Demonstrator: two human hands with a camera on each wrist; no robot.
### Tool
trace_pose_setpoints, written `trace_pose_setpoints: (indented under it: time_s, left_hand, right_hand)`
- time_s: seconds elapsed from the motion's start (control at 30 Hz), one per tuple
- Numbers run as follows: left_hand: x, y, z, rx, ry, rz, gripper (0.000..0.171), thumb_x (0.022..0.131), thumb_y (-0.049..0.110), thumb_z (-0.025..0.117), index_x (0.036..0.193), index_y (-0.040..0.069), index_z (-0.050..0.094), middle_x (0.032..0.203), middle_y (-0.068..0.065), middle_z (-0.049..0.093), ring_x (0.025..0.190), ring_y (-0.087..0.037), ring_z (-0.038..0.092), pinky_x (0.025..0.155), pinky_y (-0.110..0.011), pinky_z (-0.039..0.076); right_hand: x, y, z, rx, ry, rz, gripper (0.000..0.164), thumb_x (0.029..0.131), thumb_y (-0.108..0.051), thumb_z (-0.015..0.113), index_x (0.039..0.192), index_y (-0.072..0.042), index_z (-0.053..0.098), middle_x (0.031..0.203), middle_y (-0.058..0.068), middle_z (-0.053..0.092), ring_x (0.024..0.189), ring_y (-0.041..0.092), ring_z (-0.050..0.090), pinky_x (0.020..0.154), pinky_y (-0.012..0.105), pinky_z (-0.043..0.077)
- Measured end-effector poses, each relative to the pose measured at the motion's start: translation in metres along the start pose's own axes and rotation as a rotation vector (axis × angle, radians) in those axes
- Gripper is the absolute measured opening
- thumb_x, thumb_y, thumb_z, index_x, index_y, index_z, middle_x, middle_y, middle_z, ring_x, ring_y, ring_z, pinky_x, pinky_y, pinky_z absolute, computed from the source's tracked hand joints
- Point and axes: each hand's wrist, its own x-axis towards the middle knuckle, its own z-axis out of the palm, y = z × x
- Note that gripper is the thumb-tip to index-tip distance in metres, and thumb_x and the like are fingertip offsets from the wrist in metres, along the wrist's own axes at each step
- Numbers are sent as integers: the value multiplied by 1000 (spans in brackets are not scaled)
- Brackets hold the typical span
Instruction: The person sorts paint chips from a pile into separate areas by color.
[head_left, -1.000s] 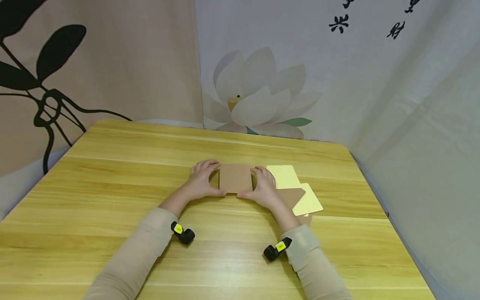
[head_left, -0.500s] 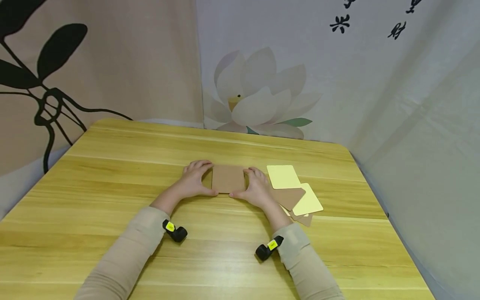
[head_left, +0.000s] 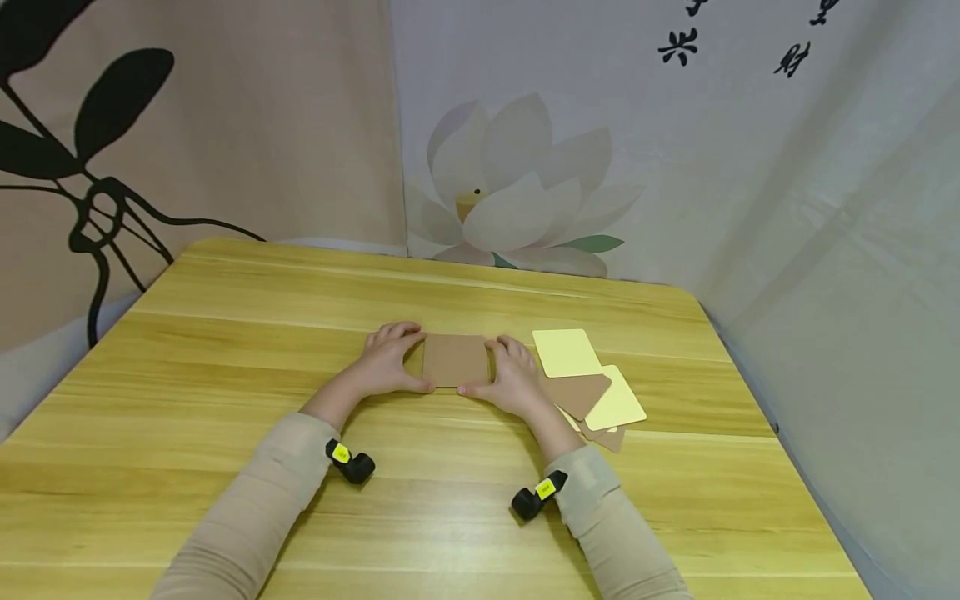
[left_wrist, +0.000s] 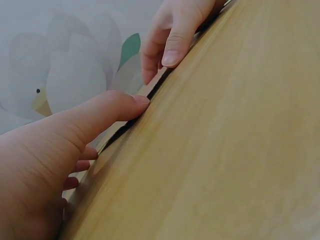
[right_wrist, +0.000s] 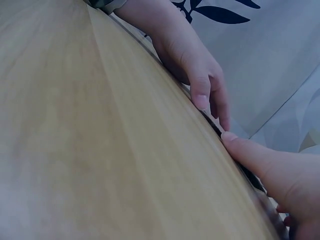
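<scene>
Towards the far side of the table (head_left: 420,525), we have a brown square (head_left: 455,361), and both hands are on it! Left hand (head_left: 386,363) at one side, right hand (head_left: 513,375) at the other, thumbs on the near edge, fingers at the far corners, so it's pinched between them. Whether it's flat or slightly raised, I can't tell. Looks like a steadying or squaring-up step to me; the next move, I'd judge, calls for even pressure from both sides, minding the loose brown card (head_left: 577,394) and yellow cards (head_left: 567,353) beside the right arm. Now the lettering: no brand visible on the square, tiny print on the yellow labels (head_left: 341,453) at the wrists, too small to read, but up on the backdrop (head_left: 750,167), clear dark characters: 兴 and 财, others cut off above!
</scene>
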Motion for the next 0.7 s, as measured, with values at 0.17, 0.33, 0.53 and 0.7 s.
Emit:
trace_pose_setpoints:
  time_s: [0.17,0.33,0.53,0.7]
  left_hand:
    - [0,-1,0,2,-10,-10,98,68,53,80,143,1,43,148,-16,32,136,-36,20,106,-54,11]
    - [-1,-1,0,15,-15,-7,99,69,54,79,143,1,42,148,-16,31,136,-37,20,106,-55,12]
    - [-2,-1,-1,18,-18,1,99,69,53,79,143,0,41,149,-18,30,136,-39,19,105,-57,11]
    - [-2,-1,-1,-10,-12,4,98,70,50,80,144,0,40,149,-17,30,137,-38,19,106,-56,10]
  right_hand:
    - [-1,-2,-1,-18,-22,1,97,75,-61,71,146,-6,36,150,17,26,138,33,20,110,49,15]
    - [-2,-1,-1,-24,-33,-1,97,76,-62,70,147,-6,35,151,17,24,139,33,18,110,50,14]
    - [-3,0,-1,-27,-34,2,96,77,-63,68,148,-8,33,151,16,23,139,33,17,110,50,14]
    - [-4,1,-6,-18,-26,-21,100,74,-67,68,149,-10,33,152,16,22,139,32,16,110,49,13]
